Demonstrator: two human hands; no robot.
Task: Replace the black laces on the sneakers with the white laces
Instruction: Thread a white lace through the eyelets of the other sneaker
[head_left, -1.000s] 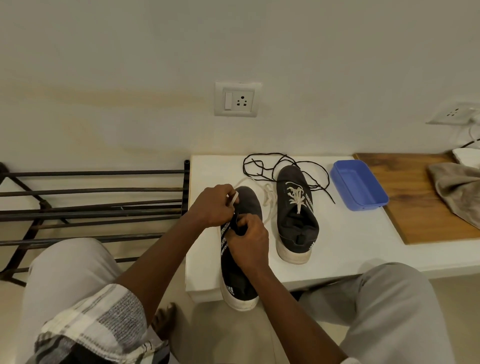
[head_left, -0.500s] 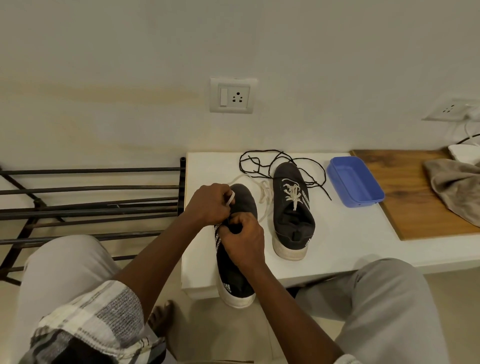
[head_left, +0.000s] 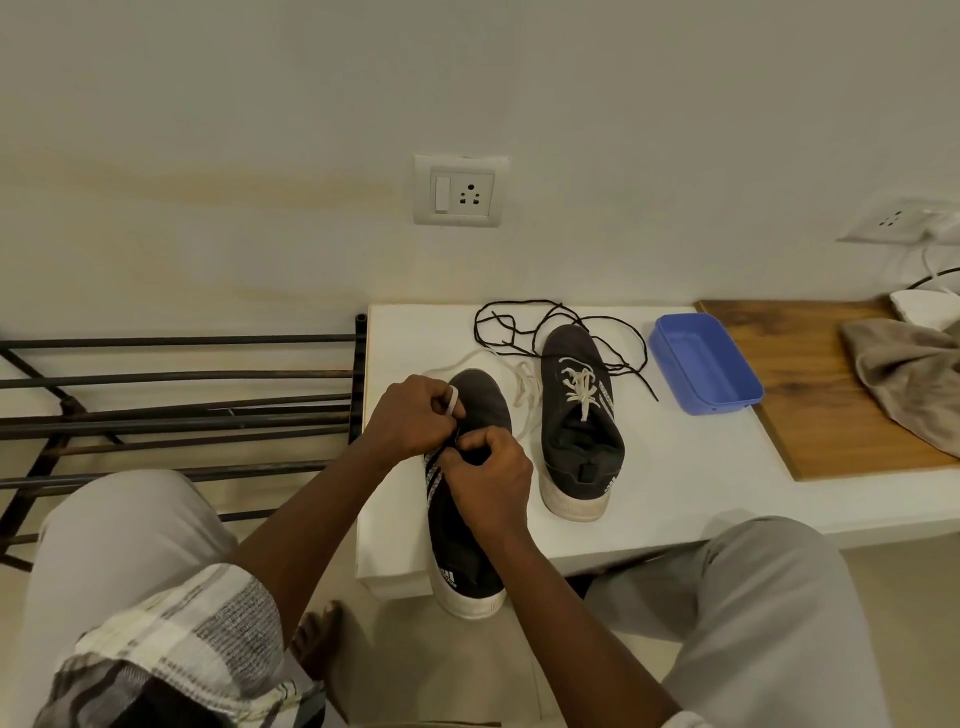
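**Status.** The far dark grey canvas sneaker with white rubber sole (head_left: 579, 447), at the centre of the white slab table (head_left: 675, 467), has a white lace through its eyelets and appears finished. The thin black laces (head_left: 519, 322) lie loose at the table's rear edge, already removed. The near dark grey canvas sneaker (head_left: 462, 561) lies at the table's front-left, with its heel overhanging the front edge, and its lacing is in progress.

**Hands.** The left hand (head_left: 410, 415) has curled fingers pinching a loop of flat white lace (head_left: 451, 401). The right hand (head_left: 491, 483) is curled at the eyelet row, apparently pinching the same lace.

**Remaining.** Finish threading, then tie.

**Surroundings.** At the table's right are a blue plastic tray (head_left: 701, 364), a wooden board (head_left: 831, 410) and a beige cloth (head_left: 904, 374). Left of the table stands a black metal rack (head_left: 176, 405). On the wall above the table is a white wall socket (head_left: 460, 189).
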